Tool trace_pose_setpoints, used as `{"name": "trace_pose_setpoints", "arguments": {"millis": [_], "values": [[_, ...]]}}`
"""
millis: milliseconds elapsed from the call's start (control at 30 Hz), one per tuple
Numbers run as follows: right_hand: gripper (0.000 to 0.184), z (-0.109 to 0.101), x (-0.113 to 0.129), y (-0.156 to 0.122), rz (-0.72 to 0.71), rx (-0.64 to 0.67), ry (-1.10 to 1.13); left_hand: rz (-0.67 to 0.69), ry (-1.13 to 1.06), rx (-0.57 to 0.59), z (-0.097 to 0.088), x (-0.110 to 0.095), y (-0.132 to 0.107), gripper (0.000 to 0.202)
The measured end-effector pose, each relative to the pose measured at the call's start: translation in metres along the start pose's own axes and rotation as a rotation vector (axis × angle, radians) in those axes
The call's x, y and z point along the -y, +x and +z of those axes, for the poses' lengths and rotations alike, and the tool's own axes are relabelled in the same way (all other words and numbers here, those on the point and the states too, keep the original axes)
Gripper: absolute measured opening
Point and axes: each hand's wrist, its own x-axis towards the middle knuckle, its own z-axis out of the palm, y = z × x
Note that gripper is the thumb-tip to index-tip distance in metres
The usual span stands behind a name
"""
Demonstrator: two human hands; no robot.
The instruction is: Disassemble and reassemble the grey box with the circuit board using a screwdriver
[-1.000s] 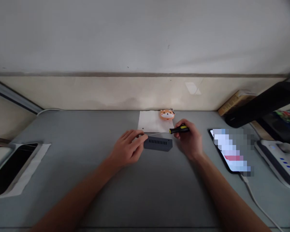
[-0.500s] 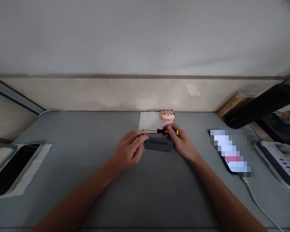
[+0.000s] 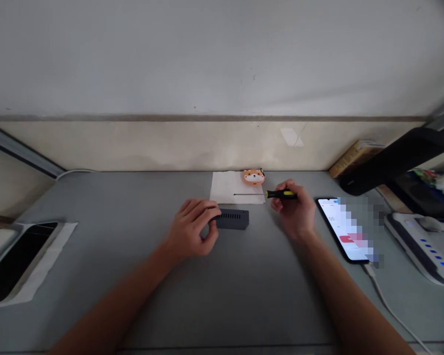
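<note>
A small dark grey box (image 3: pixel 232 219) with a row of vent slots lies on the grey desk (image 3: pixel 222 296). My left hand (image 3: pixel 192 228) grips its left end, fingers curled over the top. My right hand (image 3: pixel 295 211) is closed round the black and yellow handle of a thin screwdriver (image 3: pixel 279 194). The screwdriver lies level, its shaft pointing left over a white paper sheet (image 3: pixel 229 187), clear of the box. A small orange animal figure (image 3: pixel 253 176) sits at the sheet's far right corner.
A lit phone (image 3: pixel 346 229) with a white cable lies right of my right hand. A white power strip (image 3: pixel 420 246) sits at the far right, under a black lamp head (image 3: pixel 395 160) and books. A dark recessed tray (image 3: pixel 15 256) is at the left edge.
My right hand drew the screwdriver away from the box and out to the right. The box under my left hand shifted slightly left.
</note>
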Motion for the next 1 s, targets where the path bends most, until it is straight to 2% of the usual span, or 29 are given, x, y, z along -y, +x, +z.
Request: {"name": "trace_pose_setpoints", "arguments": {"millis": [100,300,500,767,1000], "values": [[0.022,-0.003,0.004,0.000,0.016,-0.010,0.027,-0.034,0.022,0.008,-0.001,0.000,0.000,0.026],[0.023,-0.008,0.006,0.001,0.009,0.027,-0.006,0.013,0.053,0.082,0.006,-0.012,0.000,0.038],[0.022,-0.007,0.006,0.000,-0.007,0.012,-0.022,0.038,0.106,0.086,0.009,-0.015,0.000,0.032],[0.021,-0.004,0.006,-0.001,-0.009,-0.014,-0.004,0.037,0.128,0.112,0.009,-0.017,0.001,0.037],[0.021,-0.002,0.007,-0.001,-0.003,-0.020,-0.002,0.044,0.116,0.105,0.010,-0.018,0.000,0.031]]}}
